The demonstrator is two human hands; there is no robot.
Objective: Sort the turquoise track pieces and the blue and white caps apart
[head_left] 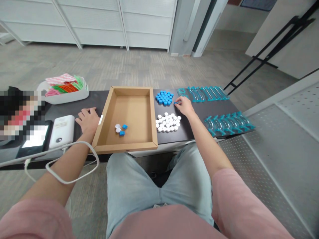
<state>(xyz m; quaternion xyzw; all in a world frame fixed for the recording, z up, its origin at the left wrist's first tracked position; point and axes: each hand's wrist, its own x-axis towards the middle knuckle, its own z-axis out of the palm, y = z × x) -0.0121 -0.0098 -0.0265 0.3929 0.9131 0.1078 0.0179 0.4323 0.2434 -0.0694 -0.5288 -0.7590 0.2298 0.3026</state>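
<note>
The right hand (183, 105) pinches nearly closed, thumb and fingertips together on a small blue piece (175, 102) just right of a cluster of blue pieces (164, 98). The left hand (88, 120) lies palm down, fingers loosely spread and holding nothing visible, beside the left wall of a shallow cardboard tray (155, 132). Inside the tray, toward its near left, two white and two blue pieces sit close together. A pile of white pieces (168, 122) is right of the tray, nearer the person than the blue cluster.

All this rests on a long dark table (98, 98). At its right end, clear teal plastic parts (214, 93) line the far edge, and another row (226, 122) lies along the near edge. To the left are a white basket (72, 98) of colorful items, a white device (62, 131) and a bright-screened device (36, 136). Beyond the table are grey patterned carpet (149, 66) and white cabinets (97, 23); a grey perforated panel (286, 146) stands at right.

The fingertips cover most of the held piece, and the left palm's underside is hidden. A white cable (94, 156) crosses the left forearm. Pixelation masks the table's far left, and the bright screen is unreadable. Both pink sleeves are cut off by the frame.
</note>
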